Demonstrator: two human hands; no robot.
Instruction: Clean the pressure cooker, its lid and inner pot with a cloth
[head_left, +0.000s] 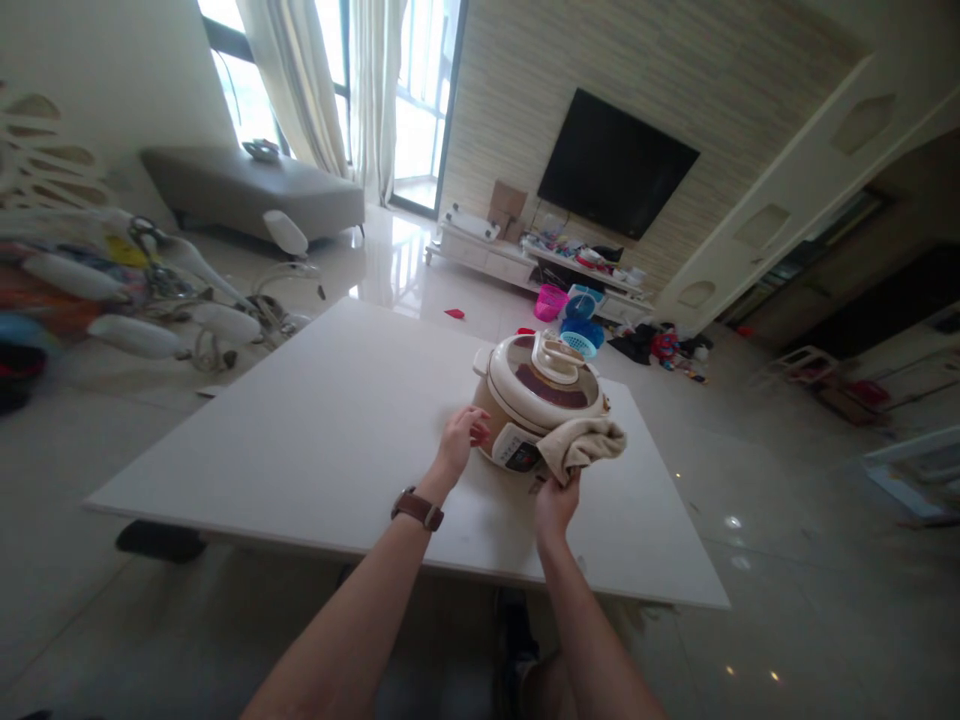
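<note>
An electric cooker [491,400] with a beige body and a lid with a clear window stands on the white table [315,420]. Its control panel [517,448] faces me. At the cooker's left side is my left hand [459,440], its fingers loosely bent and holding nothing; whether they touch the body I cannot tell. My right hand [556,500] grips a folded beige cloth [581,445], which lies against the cooker's front right side and hides part of it. A brown-strapped watch [418,508] is on my left wrist.
Beyond the table, a low TV cabinet [480,250] stands under a wall-mounted television [616,165]. Pink and blue baskets [551,302] sit on the floor before it. To the left are a grey bench [255,190] and a large light fixture with several white shades [135,337].
</note>
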